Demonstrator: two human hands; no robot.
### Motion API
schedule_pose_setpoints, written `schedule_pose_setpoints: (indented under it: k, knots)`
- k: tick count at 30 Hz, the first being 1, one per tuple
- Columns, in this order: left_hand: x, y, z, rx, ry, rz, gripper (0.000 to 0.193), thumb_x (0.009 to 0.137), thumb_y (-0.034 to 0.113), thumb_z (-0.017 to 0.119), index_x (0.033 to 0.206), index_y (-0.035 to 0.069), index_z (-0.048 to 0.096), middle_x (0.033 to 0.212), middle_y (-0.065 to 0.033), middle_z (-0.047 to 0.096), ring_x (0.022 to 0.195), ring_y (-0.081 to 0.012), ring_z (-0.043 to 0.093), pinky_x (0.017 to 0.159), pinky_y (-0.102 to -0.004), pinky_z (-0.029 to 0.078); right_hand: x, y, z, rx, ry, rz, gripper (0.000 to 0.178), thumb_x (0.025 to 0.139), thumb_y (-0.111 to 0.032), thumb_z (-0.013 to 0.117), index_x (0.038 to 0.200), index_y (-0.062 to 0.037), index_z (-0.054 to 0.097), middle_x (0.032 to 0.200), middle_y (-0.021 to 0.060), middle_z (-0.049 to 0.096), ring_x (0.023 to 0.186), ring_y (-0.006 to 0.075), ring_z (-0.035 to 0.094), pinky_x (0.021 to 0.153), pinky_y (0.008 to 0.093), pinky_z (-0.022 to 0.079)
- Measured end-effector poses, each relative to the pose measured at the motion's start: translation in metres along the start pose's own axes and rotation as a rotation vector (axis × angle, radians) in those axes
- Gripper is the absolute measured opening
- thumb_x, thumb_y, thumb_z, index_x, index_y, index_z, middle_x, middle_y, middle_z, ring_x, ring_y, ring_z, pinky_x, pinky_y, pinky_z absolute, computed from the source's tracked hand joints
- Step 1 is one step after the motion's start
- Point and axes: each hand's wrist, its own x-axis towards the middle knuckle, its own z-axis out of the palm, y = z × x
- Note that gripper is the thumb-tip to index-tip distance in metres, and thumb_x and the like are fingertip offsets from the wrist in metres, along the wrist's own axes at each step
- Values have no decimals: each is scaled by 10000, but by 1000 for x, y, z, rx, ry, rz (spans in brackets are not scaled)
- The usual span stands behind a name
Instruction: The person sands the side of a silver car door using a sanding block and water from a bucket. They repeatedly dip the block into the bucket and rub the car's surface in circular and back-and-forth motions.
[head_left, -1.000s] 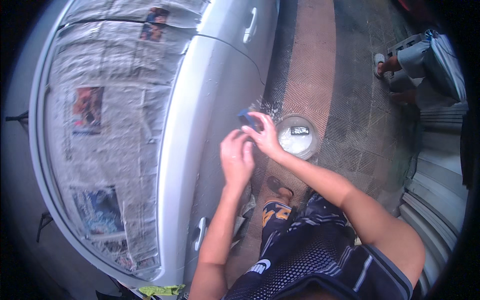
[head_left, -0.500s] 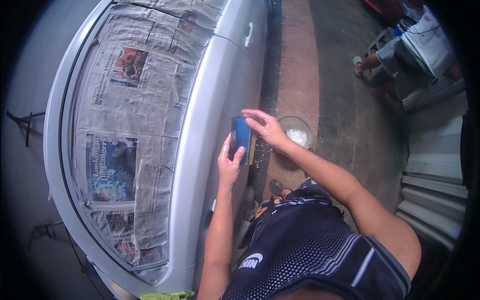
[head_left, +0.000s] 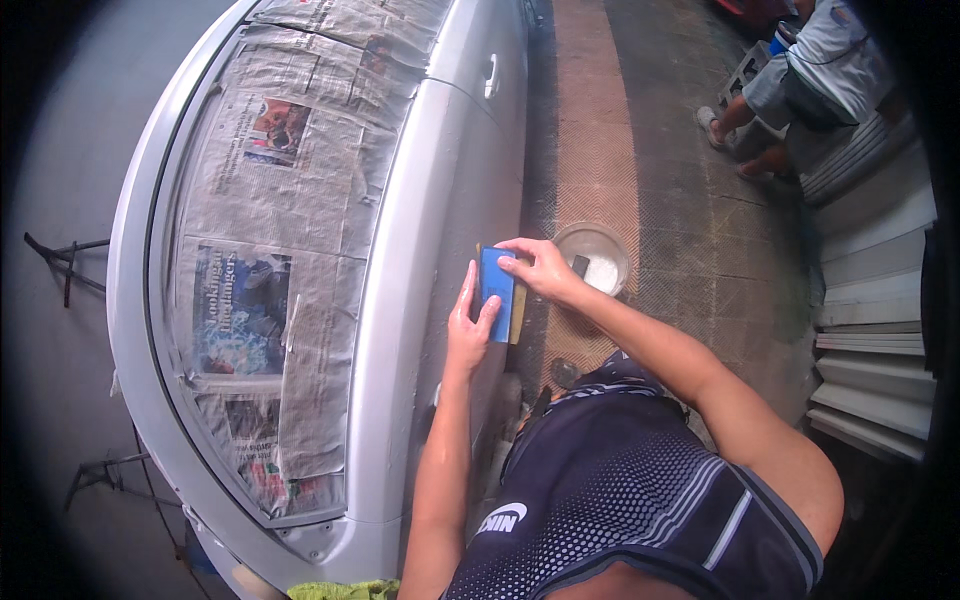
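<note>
Blue block [head_left: 497, 291]: held flat against the silver car door [head_left: 455, 220], near frame centre. Your left hand [head_left: 468, 325], fingers wrapped on its lower edge at 7 o'clock. Your right hand [head_left: 540, 268], fingers closed on its top at 1 o'clock. White bowl [head_left: 592, 258]: on the pavement at 3 o'clock. Newspaper [head_left: 290, 230]: taped over the windows at 9 o'clock.

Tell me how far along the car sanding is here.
Done: newspaper masks the windows. In hand: both hands, left and right, press a blue block against the silver door. A bowl sits on the ground beside it. How much panel is left cannot be told.
</note>
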Motion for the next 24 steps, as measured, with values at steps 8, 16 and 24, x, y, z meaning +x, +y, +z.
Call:
schedule_pose_setpoints:
  k: [8,16,24]
  knots:
    - [-11,-5,2,154,65,13,696,1003,206,653,1600,32,341,1612,-192,418,1482,-284,412,1204,-387,331,-9,1,30,380,144,167,421,945,-222,759,1276,20,664,1087,110,744,1013,148,681,901,323,544]
    - [-22,-4,-6,408,250,247,724,927,179,755,1562,68,427,1485,-233,496,1342,-373,531,1062,-432,479,-25,-34,35,564,6,119,433,959,-188,765,1305,15,601,1150,67,703,1061,116,652,940,303,536]
    - [-35,5,11,690,432,340,757,820,224,864,1482,81,526,1457,-256,455,1320,-443,505,1050,-515,475,-38,-44,45,547,63,21,398,945,-158,775,1252,35,611,1081,67,708,985,105,644,877,289,556]
